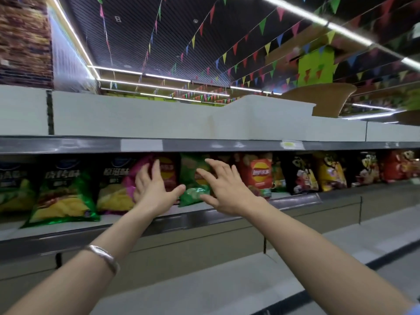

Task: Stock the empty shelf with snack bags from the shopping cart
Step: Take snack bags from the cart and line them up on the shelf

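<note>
A green snack bag (192,178) stands upright on the shelf (227,215) between a dark red bag (169,176) and a red bag (259,173). My left hand (151,189) is spread with straight fingers in front of the dark red bag, its thumb reaching toward the green bag's lower left corner. Fingers straight and splayed, my right hand (223,185) lies against the right side of the green bag. Neither hand curls round a bag. The shopping cart is out of view.
More snack bags line the same shelf: green and yellow ones (61,194) at left, black and yellow ones (318,173) at right. An upper shelf edge (141,145) with price tags runs overhead. A bare lower shelf (204,289) juts out below my arms.
</note>
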Demonstrator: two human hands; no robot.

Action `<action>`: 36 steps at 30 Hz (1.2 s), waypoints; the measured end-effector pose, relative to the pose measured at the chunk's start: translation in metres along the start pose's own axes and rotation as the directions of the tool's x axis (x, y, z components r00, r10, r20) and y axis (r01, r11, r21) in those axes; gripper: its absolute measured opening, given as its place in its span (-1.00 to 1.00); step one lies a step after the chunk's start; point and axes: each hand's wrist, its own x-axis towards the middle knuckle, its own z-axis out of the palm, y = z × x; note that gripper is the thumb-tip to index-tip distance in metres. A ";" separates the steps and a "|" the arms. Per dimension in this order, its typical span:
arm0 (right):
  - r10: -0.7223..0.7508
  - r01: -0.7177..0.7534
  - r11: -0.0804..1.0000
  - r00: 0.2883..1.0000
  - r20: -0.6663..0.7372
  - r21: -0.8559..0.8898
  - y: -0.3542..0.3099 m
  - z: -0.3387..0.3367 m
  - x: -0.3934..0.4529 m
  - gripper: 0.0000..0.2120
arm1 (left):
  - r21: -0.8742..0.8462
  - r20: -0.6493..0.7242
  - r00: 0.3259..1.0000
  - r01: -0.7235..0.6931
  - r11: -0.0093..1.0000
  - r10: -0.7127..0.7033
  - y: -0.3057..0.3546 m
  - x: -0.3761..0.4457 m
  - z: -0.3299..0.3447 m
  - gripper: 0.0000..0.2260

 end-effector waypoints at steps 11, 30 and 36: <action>0.213 -0.213 0.976 0.977 0.013 -0.041 0.162 0.029 -0.051 -0.25 | 0.199 0.315 0.816 -0.556 0.807 0.485 0.101 0.008 0.127 -0.26; 0.270 -0.199 0.954 0.897 -0.351 0.226 0.394 0.062 -0.090 -0.43 | 0.578 0.250 0.865 -0.494 0.649 0.436 0.160 0.055 0.214 -0.33; 0.580 -0.557 0.809 0.808 -0.101 0.187 0.522 0.084 -0.113 -0.35 | 0.639 0.066 0.780 -0.513 0.574 0.623 0.199 0.040 0.251 -0.39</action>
